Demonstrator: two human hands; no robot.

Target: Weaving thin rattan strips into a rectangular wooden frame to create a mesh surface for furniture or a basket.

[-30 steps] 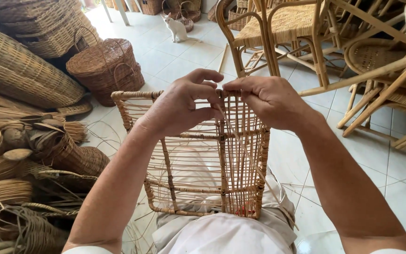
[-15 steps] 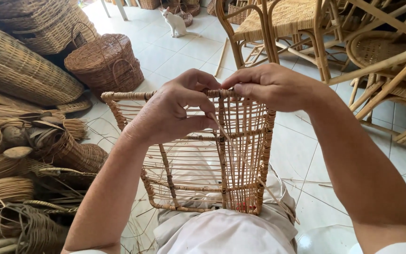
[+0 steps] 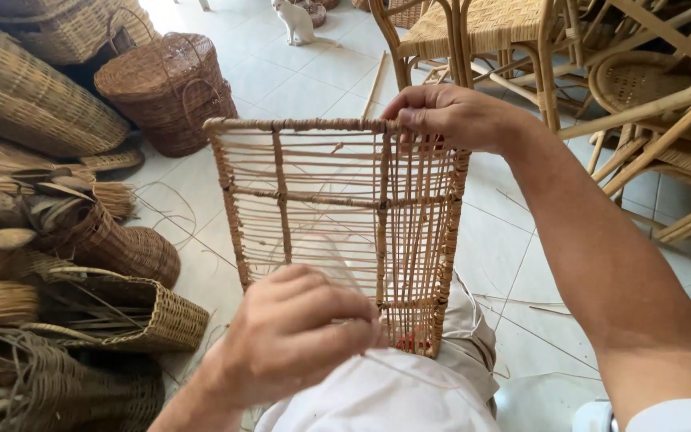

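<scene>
Rattan, pale tan: rectangular woven frame panel (image 3: 337,232), centre of frame, upright on the lap. Light, stiff at the rails, strands springy and probably snappable. Right hand (image 3: 449,116) pinches the top rail; left hand (image 3: 297,332) closed, pinching a thin strand low down.

Your left hand (image 3: 301,340) hides the lower left corner of the rectangular woven rattan frame (image 3: 337,208); the small white cat (image 3: 293,20) is cropped at the top edge.

You're sitting over a pale tiled floor (image 3: 297,88) in bright daylight. Woven baskets (image 3: 165,88) pile up left, rattan chairs (image 3: 489,32) crowd your right.
</scene>
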